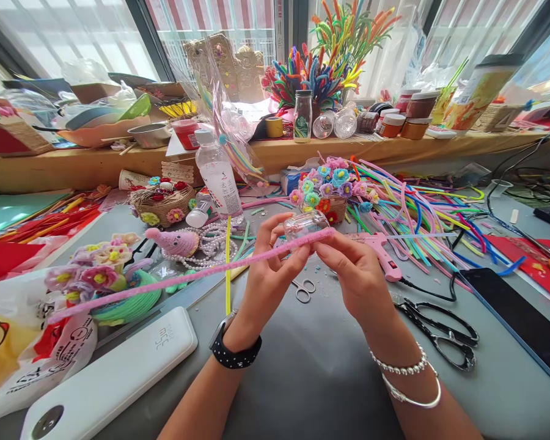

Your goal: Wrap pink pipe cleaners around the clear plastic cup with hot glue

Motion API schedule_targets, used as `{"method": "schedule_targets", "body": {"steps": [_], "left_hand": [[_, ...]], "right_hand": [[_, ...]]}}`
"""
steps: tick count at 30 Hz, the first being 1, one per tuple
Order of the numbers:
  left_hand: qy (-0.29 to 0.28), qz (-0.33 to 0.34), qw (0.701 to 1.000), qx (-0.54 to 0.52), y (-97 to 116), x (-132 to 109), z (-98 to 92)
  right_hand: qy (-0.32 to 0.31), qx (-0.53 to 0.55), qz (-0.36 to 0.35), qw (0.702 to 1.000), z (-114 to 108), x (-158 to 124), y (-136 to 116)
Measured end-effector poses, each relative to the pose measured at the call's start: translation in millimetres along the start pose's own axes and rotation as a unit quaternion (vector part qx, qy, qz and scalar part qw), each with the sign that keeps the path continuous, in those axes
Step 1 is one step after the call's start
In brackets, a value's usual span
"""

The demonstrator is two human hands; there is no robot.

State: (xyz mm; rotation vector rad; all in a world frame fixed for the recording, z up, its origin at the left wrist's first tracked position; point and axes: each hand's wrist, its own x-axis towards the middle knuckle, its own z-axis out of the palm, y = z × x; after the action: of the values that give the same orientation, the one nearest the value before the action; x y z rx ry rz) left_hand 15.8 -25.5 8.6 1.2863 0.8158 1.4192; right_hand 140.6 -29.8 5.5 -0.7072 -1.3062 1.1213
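My left hand (266, 269) is closed around a small clear glass bottle (305, 223) lying sideways in front of me. A long fuzzy pink pipe cleaner (187, 277) crosses the near side of the bottle and trails far to the left. Its right end is pinched between the fingertips of my right hand (355, 275), close against the glass, while my left thumb touches it too. Beneath the hands lie small silver scissors (304, 291). Behind them rests a pink glue gun (382, 253), partly covered by my right hand.
Black-handled scissors (444, 336) and a phone (516, 318) lie at right, a white power bank (114, 373) at left. Loose pipe cleaners (412, 208) spread behind, beside a flower-filled basket (332, 205). A water bottle (217, 177) stands tilted at the back; a crowded shelf (266, 150) runs along the window.
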Motion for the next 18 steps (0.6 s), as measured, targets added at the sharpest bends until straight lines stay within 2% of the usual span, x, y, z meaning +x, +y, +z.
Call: {"method": "schedule_targets", "body": {"steps": [18], "left_hand": [[0.004,0.016,1.000,0.012,-0.5,0.0,0.9]], "right_hand": [[0.012,-0.008,0.005,1.000,1.5,-0.6,1.0]]}}
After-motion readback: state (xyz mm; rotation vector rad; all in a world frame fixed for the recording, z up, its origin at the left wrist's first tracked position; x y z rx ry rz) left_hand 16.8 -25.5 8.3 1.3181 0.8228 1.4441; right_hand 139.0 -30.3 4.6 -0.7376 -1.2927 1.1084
